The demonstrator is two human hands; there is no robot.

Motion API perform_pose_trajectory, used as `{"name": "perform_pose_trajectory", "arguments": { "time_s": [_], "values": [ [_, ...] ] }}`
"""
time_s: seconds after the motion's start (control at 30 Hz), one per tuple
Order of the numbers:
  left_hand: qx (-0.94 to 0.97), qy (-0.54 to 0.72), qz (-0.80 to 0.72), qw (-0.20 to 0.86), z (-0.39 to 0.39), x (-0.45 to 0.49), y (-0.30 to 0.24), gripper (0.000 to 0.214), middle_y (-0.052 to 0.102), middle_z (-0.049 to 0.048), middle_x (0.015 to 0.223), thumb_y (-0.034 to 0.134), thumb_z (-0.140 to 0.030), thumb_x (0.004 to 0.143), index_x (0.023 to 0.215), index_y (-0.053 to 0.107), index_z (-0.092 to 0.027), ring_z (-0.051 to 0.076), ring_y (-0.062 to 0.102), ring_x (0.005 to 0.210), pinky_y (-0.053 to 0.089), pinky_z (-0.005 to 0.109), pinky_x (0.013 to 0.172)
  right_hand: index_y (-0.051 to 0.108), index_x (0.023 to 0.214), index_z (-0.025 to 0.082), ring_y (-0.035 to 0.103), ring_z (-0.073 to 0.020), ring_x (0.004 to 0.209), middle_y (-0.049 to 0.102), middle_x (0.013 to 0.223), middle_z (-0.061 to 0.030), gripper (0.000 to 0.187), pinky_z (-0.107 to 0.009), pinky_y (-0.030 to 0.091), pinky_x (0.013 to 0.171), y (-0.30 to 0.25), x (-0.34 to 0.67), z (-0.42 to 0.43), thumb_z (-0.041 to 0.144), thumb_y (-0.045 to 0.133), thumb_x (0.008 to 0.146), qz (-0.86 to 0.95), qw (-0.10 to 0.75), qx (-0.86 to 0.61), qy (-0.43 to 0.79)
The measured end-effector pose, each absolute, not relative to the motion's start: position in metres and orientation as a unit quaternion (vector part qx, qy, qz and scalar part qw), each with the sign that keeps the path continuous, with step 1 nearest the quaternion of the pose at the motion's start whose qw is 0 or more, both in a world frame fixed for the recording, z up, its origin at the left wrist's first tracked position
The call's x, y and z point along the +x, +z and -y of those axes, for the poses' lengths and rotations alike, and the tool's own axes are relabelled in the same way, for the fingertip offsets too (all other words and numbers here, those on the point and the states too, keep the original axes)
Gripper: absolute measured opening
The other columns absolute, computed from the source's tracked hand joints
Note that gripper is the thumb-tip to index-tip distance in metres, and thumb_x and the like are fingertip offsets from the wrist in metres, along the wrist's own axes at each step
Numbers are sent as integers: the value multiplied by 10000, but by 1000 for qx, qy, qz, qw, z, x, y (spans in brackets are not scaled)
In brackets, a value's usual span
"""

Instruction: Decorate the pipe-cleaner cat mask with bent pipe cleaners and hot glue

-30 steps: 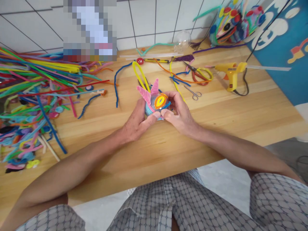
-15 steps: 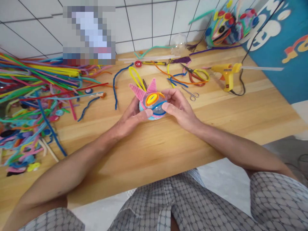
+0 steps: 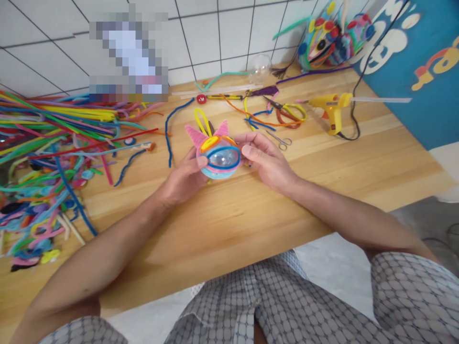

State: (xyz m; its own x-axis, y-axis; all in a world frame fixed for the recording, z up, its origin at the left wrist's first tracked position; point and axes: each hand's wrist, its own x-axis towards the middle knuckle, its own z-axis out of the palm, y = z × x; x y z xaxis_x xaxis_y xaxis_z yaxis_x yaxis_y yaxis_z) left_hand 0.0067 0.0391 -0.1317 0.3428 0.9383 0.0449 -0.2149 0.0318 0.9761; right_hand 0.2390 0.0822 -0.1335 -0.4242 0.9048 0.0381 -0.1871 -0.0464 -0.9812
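A clear plastic ball [image 3: 223,159] is dressed as an animal head with pipe cleaners: two pink pointed ears, yellow-and-orange eyes, a blue oval ring on its front, and pink and light blue round the bottom. My left hand [image 3: 188,177] is closed on its left side, thumb in front near the blue ring. Beside the ball's right edge is my right hand [image 3: 267,160], fingers loosely bent and thumb off the front; its index fingertip is at the ball, contact unclear. A yellow pipe cleaner loop [image 3: 201,120] shows behind the ears.
Heaps of pipe cleaners [image 3: 60,117] cover the left side. Across the back lie a red button [image 3: 201,99], a yellow cutter [image 3: 225,97], large scissors [image 3: 292,114] and small scissors [image 3: 281,141]. A yellow glue gun [image 3: 333,112] with a cord and a decorated figure [image 3: 319,45] are at right.
The ball has tilted, so its blue ring faces up more fully. My right thumb has come off the ring to the ball's right side, while my left hand keeps its hold.
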Motion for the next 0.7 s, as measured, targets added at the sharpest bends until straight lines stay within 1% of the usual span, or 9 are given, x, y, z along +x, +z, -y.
{"name": "perform_pose_trajectory", "arguments": {
  "time_s": [0.1, 0.23, 0.37, 0.43, 0.53, 0.6, 0.7],
  "values": [
    [503, 455, -339, 652, -40, 6, -128, 606, 840, 135, 1385, 797, -717, 957, 1360, 772, -266, 436, 723, 1476, 679, 622, 1144, 715, 1163, 295, 741, -197, 890, 768, 983, 13, 633, -377, 666, 837, -131, 239, -82, 747, 963, 796, 543, 431, -319, 647],
    [503, 445, -328, 665, -41, 6, -128, 606, 849, 106, 1384, 795, -726, 955, 1364, 780, -280, 436, 726, 1465, 666, 638, 1155, 720, 1140, 284, 736, -191, 888, 786, 969, 13, 642, -361, 665, 820, -129, 237, -81, 747, 981, 779, 553, 432, -321, 636],
    [520, 441, -344, 645, -41, 8, -131, 635, 848, 128, 1365, 782, -734, 974, 1396, 762, -260, 419, 744, 1440, 683, 591, 1129, 715, 1119, 286, 735, -196, 887, 782, 959, 13, 650, -371, 664, 823, -134, 237, -83, 776, 966, 774, 548, 425, -335, 638],
    [525, 445, -346, 638, -40, 9, -132, 660, 844, 125, 1373, 782, -734, 980, 1442, 734, -265, 399, 752, 1433, 680, 566, 1136, 711, 1140, 286, 749, -207, 927, 791, 1011, 1, 669, -386, 672, 852, -137, 238, -83, 796, 950, 780, 539, 419, -342, 646],
    [525, 455, -350, 628, -38, 13, -132, 685, 831, 123, 1411, 778, -712, 995, 1517, 681, -278, 378, 741, 1457, 662, 559, 1170, 698, 1196, 288, 770, -244, 1059, 802, 1143, -36, 720, -425, 684, 928, -138, 240, -81, 830, 934, 784, 544, 413, -346, 643],
    [522, 460, -345, 629, -36, 16, -132, 667, 823, 130, 1432, 729, -729, 1019, 1506, 688, -276, 385, 722, 1485, 655, 584, 1178, 681, 1235, 294, 762, -265, 1136, 787, 1200, -51, 774, -454, 678, 992, -137, 242, -78, 835, 959, 755, 569, 412, -348, 621],
    [510, 463, -325, 648, -34, 20, -132, 623, 810, 132, 1465, 683, -736, 1031, 1456, 724, -282, 413, 692, 1522, 657, 627, 1169, 656, 1274, 300, 746, -271, 1177, 761, 1228, -60, 812, -464, 661, 1036, -136, 243, -74, 837, 966, 750, 602, 405, -350, 593]
  ]
}}
